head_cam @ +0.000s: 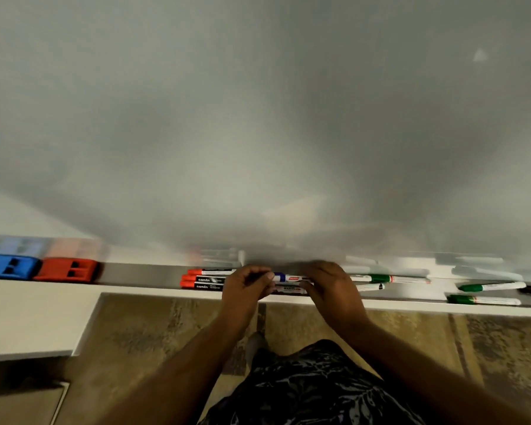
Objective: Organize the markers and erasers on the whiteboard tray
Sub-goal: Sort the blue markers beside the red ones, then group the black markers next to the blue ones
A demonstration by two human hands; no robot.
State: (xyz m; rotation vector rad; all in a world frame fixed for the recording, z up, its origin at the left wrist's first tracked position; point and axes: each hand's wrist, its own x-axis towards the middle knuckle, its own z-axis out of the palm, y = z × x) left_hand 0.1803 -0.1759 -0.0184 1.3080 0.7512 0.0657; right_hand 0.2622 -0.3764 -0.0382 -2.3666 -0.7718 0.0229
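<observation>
Head view: your left hand (248,282) and right hand (328,285) together pinch the blue marker (284,277) over the tray (141,273). Risk: your wrists knock the brown marker (288,290) beneath off the front lip. Red markers (201,283) left of your hands read "camlin".

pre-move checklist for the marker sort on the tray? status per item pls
1. Both hands on the blue marker: ok, left hand and right hand meet at it.
2. Grip firm: cannot tell, fingers hide the contact.
3. Red markers grouped: ok, three lie parallel left of the hands.
4. Green markers grouped: not ok, scattered at angles to the right.
5. Erasers together: ok, blue eraser and red eraser side by side at the tray's left end.
</observation>
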